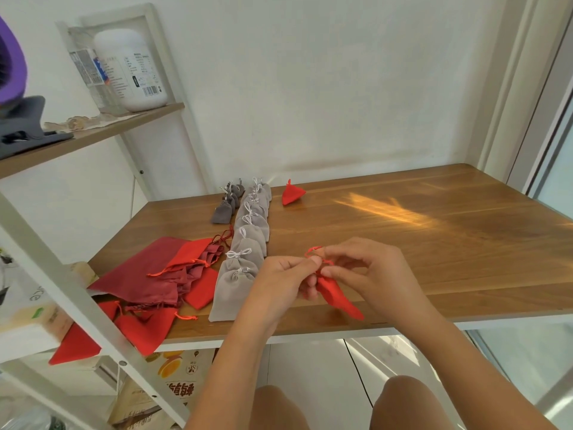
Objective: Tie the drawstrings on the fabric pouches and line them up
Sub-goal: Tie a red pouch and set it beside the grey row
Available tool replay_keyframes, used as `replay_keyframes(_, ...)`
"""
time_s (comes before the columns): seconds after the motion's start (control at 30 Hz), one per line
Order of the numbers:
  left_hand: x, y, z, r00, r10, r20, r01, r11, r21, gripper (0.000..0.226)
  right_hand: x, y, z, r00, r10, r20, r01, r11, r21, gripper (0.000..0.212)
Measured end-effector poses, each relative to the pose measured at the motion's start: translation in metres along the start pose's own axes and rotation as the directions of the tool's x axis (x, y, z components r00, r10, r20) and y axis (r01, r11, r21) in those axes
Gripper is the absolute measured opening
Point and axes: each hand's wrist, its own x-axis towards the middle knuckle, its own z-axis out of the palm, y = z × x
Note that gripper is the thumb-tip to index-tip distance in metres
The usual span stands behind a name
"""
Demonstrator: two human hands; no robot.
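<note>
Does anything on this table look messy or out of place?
Mostly the heap of red pouches at the table's left edge: jumbled, untied, some hanging over it. The grey pouches sit in neat rows. One lone red pouch sits apart at the far end.

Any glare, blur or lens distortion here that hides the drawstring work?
Head view: a warm sunlight streak glares on the table, beyond the hands, not on them; the wide-angle lens slants the white shelf post and curves the table edge; left hand, right hand and red pouch are evenly lit and fairly sharp, though the drawstring loop is too small to read the knot.
</note>
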Motion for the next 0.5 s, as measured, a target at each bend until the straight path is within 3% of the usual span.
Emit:
replay_keyframes(0.2,-0.0005,0.0006,-0.0036,0.997,0.067,0.026,-0.068,0.997,0.038,0.026,-0.0001,-0.005,0.001,0.988,-0.126,-0.085,0.109,0.977,-0.181,0.015)
replay_keyframes(0.3,-0.0002,0.0018,-0.0038,0.994,0.11,0.026,-0.111,0.993,0.04,0.022,-0.001,-0.0084,-0.0002,0.993,0.012,-0.12,-0.022,0.996,-0.084,0.008)
replay_keyframes(0.4,-0.0004,0.0018,-0.002,0.994,0.106,0.014,-0.106,0.994,0.032,0.021,-0.0016,-0.0088,-0.003,0.965,0.225,-0.135,-0.209,0.97,0.122,0.016)
replay_keyframes(0.5,-0.0008,-0.0015,-0.0023,0.997,0.062,0.05,-0.064,0.997,0.048,0.024,0.0001,-0.0076,-0.0068,0.936,0.314,-0.159,-0.272,0.932,0.24,0.017)
